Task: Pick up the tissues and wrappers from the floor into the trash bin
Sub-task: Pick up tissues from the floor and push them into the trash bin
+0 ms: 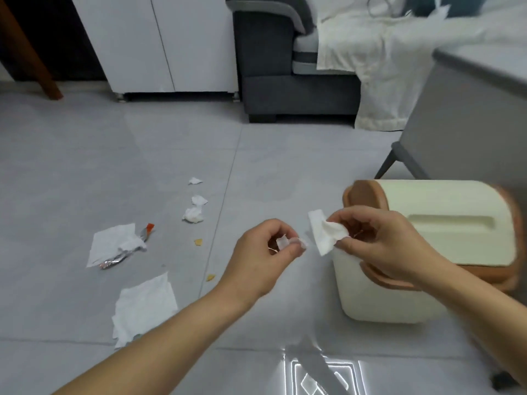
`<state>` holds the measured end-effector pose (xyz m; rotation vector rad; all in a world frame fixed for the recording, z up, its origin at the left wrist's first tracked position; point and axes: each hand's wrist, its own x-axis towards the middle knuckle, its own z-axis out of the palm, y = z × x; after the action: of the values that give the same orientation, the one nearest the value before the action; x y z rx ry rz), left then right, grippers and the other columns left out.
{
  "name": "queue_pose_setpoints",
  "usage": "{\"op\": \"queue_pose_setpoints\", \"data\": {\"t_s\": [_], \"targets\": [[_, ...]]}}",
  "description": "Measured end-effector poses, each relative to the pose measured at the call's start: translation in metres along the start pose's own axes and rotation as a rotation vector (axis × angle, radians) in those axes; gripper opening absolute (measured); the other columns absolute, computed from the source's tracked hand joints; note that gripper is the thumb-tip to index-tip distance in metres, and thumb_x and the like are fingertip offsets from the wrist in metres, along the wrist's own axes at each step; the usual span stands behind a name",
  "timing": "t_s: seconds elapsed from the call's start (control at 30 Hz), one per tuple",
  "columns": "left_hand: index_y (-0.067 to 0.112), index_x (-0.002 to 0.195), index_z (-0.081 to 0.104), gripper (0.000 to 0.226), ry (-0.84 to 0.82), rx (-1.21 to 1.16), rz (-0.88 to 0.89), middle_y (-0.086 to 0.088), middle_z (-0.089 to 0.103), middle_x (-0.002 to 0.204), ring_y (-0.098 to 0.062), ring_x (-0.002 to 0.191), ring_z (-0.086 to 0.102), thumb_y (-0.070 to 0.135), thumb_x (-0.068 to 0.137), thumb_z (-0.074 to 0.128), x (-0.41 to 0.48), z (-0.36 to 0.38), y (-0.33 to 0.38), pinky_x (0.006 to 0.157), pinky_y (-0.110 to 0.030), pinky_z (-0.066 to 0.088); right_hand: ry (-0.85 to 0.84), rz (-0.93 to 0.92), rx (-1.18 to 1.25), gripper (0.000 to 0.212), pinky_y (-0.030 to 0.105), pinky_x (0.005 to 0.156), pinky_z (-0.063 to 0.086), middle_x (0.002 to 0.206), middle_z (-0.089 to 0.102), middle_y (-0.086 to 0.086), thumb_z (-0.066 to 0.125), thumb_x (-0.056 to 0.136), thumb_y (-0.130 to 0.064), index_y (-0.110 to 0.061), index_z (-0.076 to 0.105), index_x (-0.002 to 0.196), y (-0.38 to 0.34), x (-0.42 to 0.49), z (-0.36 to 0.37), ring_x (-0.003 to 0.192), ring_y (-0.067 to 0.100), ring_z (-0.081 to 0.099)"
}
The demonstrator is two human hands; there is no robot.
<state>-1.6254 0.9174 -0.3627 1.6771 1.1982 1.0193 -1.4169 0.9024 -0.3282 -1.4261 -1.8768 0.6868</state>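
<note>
White tissue (325, 236) pinched in R hand (383, 246) near bin (445, 206), small scrap (282, 242) pinched in L hand (261, 259)

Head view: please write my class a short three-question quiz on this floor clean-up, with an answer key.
1. True or false: the left hand is empty.
2. The right hand holds: A a white tissue; B a plastic bottle; C nothing.
3. What colour is the tip of the silver wrapper lying on the floor?
Key: 1 false, it pinches a tissue scrap; 2 A; 3 orange.
</note>
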Motion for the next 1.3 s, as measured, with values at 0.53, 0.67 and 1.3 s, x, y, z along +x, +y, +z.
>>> {"op": "queue_pose_setpoints", "data": {"t_s": [0.53, 0.67, 1.3], "targets": [[0.029, 0.079, 0.056, 0.009, -0.131, 0.157, 0.092, 0.016, 0.059, 0.081, -0.001, 0.078, 0.054, 0.024, 0.084, 0.061, 0.053, 0.186, 0.068, 0.062, -0.012, 0.040, -0.064, 0.190, -0.448, 0.030, 0.030, 0.076, 0.049, 0.094, 0.062, -0.004, 0.062, 0.081, -0.018, -0.030, 0.063, 0.108, 0.088, -0.042, -0.123, 0.082, 0.013, 0.056], [0.030, 0.083, 0.055, 0.012, -0.118, 0.276, 0.053, 0.012, 0.061, 0.088, -0.003, 0.075, 0.054, 0.020, 0.082, 0.061, 0.052, 0.197, 0.063, 0.058, -0.009, 0.036, -0.109, 0.215, -0.417, 0.034, 0.037, 0.079, 0.052, 0.100, 0.064, -0.007, 0.063, 0.079, -0.027, -0.030, 0.058, 0.113, 0.090, -0.039, -0.118, 0.086, 0.012, 0.058], [0.029, 0.097, 0.053, 0.026, -0.103, 0.233, 0.088, 0.010, 0.059, 0.094, 0.000, 0.078, 0.058, 0.025, 0.078, 0.070, 0.047, 0.168, 0.068, 0.067, -0.009, 0.044, -0.028, 0.198, -0.362, 0.021, 0.027, 0.080, 0.050, 0.093, 0.069, -0.009, 0.070, 0.077, -0.035, -0.027, 0.066, 0.097, 0.072, -0.024, -0.115, 0.085, 0.008, 0.060]]}}
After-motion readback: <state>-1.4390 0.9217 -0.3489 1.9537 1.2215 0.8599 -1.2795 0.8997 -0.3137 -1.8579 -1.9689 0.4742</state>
